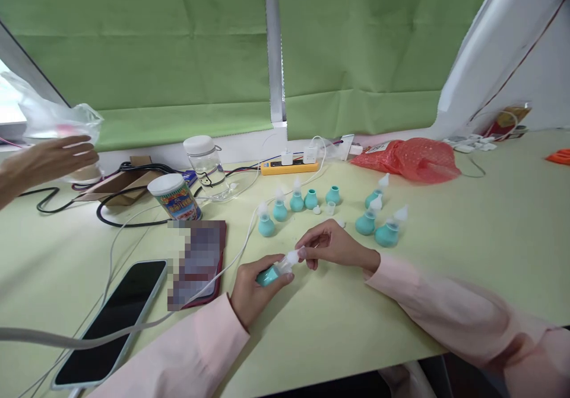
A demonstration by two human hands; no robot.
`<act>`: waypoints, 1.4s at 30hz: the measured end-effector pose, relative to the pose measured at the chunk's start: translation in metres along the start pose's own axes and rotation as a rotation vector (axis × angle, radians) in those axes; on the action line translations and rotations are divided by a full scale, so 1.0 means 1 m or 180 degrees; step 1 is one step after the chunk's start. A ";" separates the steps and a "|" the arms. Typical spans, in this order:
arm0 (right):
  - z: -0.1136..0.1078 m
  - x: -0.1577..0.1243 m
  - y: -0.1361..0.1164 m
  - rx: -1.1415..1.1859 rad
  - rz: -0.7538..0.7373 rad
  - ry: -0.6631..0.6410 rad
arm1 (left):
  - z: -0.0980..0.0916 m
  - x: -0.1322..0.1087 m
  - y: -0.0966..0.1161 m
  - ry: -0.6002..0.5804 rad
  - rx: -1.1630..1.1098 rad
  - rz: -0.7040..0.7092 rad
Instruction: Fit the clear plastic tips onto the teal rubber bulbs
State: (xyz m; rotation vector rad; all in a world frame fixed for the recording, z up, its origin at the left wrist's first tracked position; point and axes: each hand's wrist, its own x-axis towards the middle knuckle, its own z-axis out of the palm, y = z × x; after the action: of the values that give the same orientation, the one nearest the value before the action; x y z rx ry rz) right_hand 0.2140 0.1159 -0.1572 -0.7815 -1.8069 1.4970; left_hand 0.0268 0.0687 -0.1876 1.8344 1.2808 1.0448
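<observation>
My left hand (252,288) is wrapped round a nasal aspirator (268,275) with a teal bulb and a clear upper part, tilted to the right. At its upper end, my right hand (333,245) pinches the white nozzle tip (293,258) between thumb and fingers. Beyond my hands stand several assembled teal aspirators (266,226), and a further group of aspirators (386,234) sits to the right. Two open teal bulbs (310,199) without nozzles stand among them. Near these lie a small clear cup-shaped part (331,208) and small white pieces (316,210).
To the left are a black-screened phone (120,321), a second phone in a dark red case (207,255), a printed canister (176,199) and a clear jar (207,166). A white cable crosses both phones. Behind are a yellow power strip (289,167) and red bubble wrap (414,159). Another person's hand (57,155) reaches in.
</observation>
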 end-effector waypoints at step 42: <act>0.031 0.050 -0.014 -0.1474 -0.1067 0.0843 | -0.009 0.010 -0.008 0.0969 0.1265 0.0808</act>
State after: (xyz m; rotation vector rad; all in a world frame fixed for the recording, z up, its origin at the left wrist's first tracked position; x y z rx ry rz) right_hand 0.1582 0.1347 -0.1418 -0.7971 -1.9802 0.7330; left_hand 0.0177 0.0810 -0.1884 2.2453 1.5492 1.3186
